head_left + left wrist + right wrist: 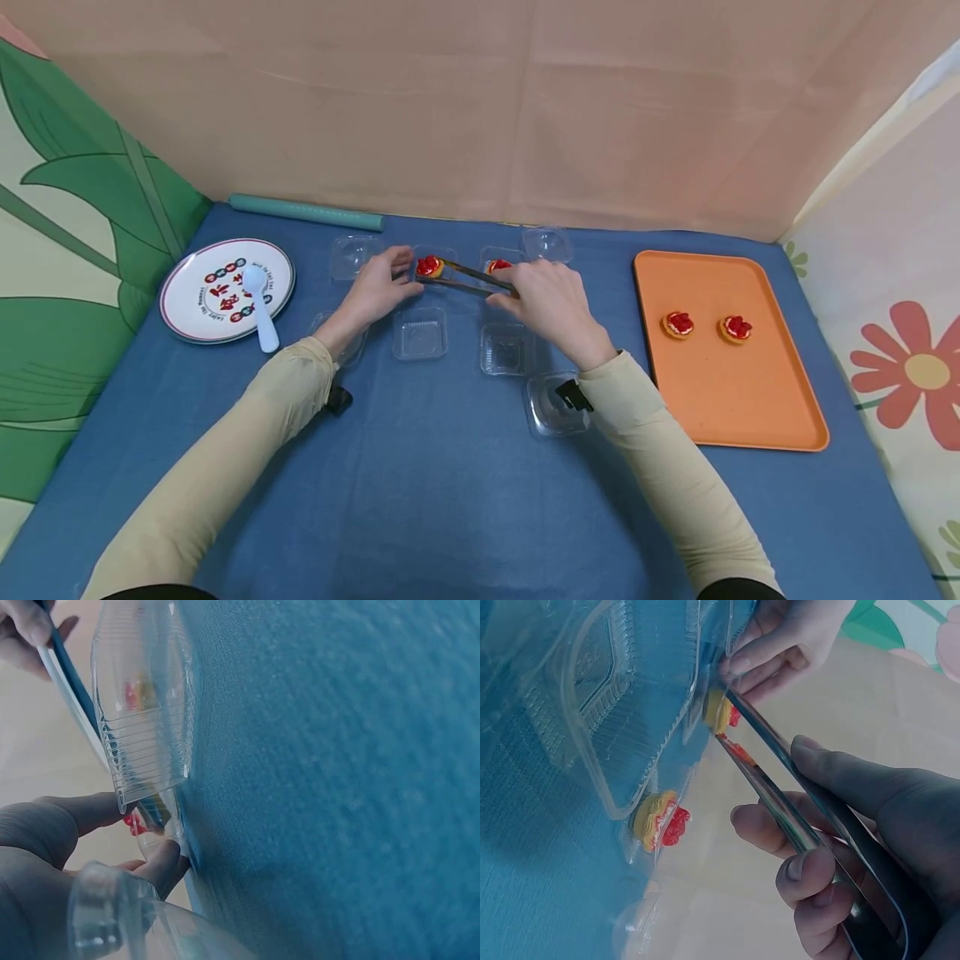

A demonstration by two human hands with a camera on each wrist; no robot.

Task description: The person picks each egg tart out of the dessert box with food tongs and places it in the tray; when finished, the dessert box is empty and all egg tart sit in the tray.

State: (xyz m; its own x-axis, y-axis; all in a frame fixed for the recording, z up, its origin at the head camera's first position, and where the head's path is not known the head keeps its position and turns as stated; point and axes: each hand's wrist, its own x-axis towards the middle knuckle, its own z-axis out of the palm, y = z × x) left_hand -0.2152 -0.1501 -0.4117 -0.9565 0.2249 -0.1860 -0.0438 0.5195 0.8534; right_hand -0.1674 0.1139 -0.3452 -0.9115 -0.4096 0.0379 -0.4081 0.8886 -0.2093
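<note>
My right hand (551, 304) grips metal tongs (780, 802). Their tips reach either side of a small red-topped tart (430, 267) in the back-left clear plastic container (447, 252). At that container's left side, my left hand (381, 287) holds its edge between thumb and fingers. A second tart (660, 821) sits in the neighbouring container, partly hidden by my right hand in the head view. Nearer to me stand a clear container (420, 335) and another container (504, 350), with no tart visible in either.
An orange tray (750, 400) on the right bears two tarts (707, 327). Stacked plates (187, 292) with a white spoon (262, 312) stand at left. A teal roll (307, 212) lies along the back edge. Clear lids, such as the front-right lid (551, 417), flank the containers.
</note>
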